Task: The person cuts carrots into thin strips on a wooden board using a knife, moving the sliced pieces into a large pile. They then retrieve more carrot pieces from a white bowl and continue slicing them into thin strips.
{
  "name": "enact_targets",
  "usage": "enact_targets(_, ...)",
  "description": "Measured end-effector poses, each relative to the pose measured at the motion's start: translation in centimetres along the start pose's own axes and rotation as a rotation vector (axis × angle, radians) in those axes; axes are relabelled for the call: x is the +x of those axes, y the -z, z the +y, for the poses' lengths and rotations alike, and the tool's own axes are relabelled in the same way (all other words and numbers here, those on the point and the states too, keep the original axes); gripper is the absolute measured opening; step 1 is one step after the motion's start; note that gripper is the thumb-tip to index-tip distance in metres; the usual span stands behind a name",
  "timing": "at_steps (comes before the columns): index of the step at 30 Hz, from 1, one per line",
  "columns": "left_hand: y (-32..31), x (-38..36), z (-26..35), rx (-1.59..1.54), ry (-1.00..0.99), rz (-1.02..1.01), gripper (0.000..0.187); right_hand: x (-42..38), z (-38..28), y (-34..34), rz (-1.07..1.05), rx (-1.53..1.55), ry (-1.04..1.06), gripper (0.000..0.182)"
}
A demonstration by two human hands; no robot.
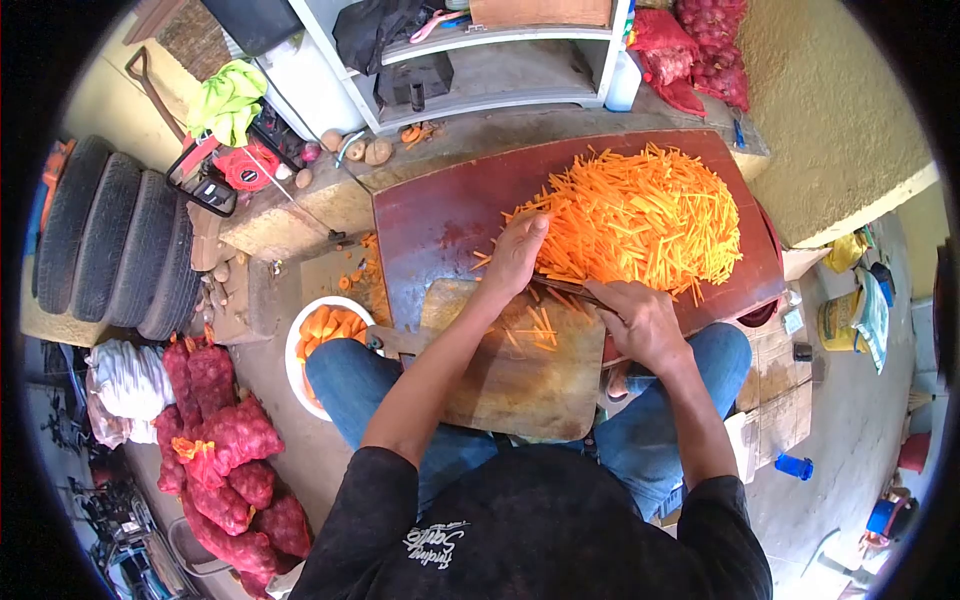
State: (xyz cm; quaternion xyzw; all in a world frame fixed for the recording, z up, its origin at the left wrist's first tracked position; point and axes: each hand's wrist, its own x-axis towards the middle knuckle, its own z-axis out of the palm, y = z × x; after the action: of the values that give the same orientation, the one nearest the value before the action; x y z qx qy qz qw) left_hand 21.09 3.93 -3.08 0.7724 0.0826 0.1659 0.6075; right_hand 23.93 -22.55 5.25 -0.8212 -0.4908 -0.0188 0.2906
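A big heap of orange carrot sticks (650, 215) covers the right part of a reddish-brown tabletop (430, 215). My left hand (515, 255) is at the heap's near left edge, fingers stretched out, touching the sticks. In my right hand (645, 322) is a knife (568, 287), its dark blade pointing left toward my left hand, along the heap's near side. A worn wooden cutting board (520, 390) rests over my lap, with a few loose sticks near its far edge. Part of the blade is hidden among the sticks.
Left of my knee stands a white bowl (297, 350) of carrot pieces. A dark-handled tool (376, 338) lies beside the board, partly under my forearm. Red mesh sacks (235, 440) and stacked tires (110, 240) are at left; a shelf (490, 40) is at the back.
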Motion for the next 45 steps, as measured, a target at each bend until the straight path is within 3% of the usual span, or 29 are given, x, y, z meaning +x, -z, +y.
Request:
enact_targets(14, -1.8, 4.8, 0.8, -0.02, 0.049, -0.006, 0.102, 0.5, 2.1, 1.5, 0.055, 0.078, -0.158, 0.039)
enact_targets(20, -3.0, 6.4, 3.3, -0.087, 0.112, 0.027, 0.114, 1.6, 2.2, 3.5, 0.039, 0.076, -0.217, 0.038)
enact_targets(23, -3.5, 8.2, 2.4, -0.05, 0.148, -0.077, 0.108, 1.4, 2.9, 4.0, 0.068, 0.123, -0.242, 0.038)
enact_targets(27, -4.7, 9.0, 2.0, 0.144, 0.084, -0.063, 0.095, 0.2, 4.4, 3.8, 0.096, 0.194, -0.271, 0.039)
enact_targets(32, -2.5, 5.9, 2.9, 0.127, -0.066, -0.11, 0.065, -0.5, 3.4, 2.2, 0.074, 0.168, -0.204, 0.04)
enact_targets(33, -1.7, 5.4, 3.3, 0.126, 0.001, -0.142, 0.052, -0.5, 2.9, 1.8, 0.078, 0.114, -0.163, 0.037)
enact_targets(36, 0.1, 3.9, 1.6, 0.205, -0.008, -0.133, 0.054, -0.1, 1.6, 1.1, 0.053, 0.019, -0.017, 0.035)
enact_targets(45, 1.7, 0.8, -1.9, 0.066, -0.064, -0.028, 0.035, -0.8, 0.0, 0.6, -0.023, 0.096, -0.022, 0.041)
